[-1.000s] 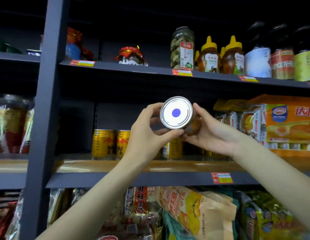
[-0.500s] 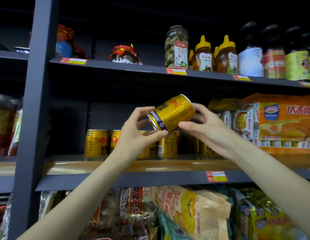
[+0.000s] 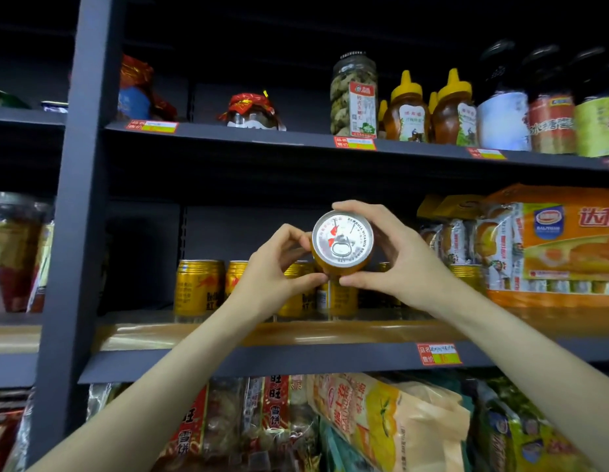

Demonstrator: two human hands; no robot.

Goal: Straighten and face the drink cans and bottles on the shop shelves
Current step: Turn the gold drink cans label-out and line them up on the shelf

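Fingers of my left hand and right hand curl around the short gold metal drink can, lid toward me, above the shelf's can row; I judge it rigid, smooth and slippery, best gripped mid-wall.

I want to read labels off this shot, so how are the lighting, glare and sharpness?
Head view: the can between the left hand and right hand is lit and sharp, its lid print readable. The top of the shelving sinks into darkness. The white bottle is washed out. Edges bend and blur from the wide lens.
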